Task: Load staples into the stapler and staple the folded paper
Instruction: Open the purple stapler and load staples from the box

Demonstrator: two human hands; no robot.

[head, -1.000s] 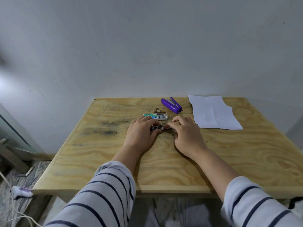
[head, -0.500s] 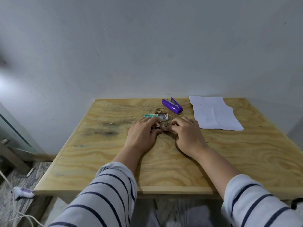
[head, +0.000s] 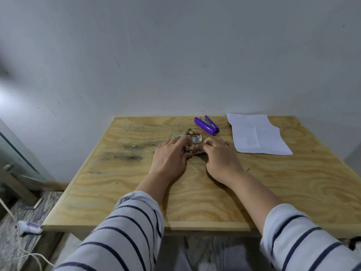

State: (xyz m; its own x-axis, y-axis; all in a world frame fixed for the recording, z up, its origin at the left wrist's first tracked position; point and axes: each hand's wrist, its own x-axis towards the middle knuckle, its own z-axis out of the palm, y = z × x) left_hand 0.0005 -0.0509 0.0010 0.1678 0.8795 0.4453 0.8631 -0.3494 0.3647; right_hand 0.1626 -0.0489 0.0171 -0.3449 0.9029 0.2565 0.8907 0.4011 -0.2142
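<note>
A small dark and metallic stapler point(head: 192, 151) lies on the wooden table point(head: 293, 182), a little toward the far edge from its middle, long axis roughly parallel to the near edge; which end is the nose I cannot tell, since both hands cover most of it. The left hand point(head: 172, 156) curls its fingers round the stapler's left end, and the right hand point(head: 219, 155) pinches at its right end, fingertips bunched over the metal. Judging by its look, it is light and stiff, with a thin metal rail that could slip or spring, so it is best held by the body's sides while the staples go in. Just behind the hands sits an opened staple box point(head: 192, 138). Farther back lies a purple stapler point(head: 206, 125), pointing diagonally toward the right. The folded paper point(head: 257, 134) lies flat near the far right corner, well apart from the hands.
</note>
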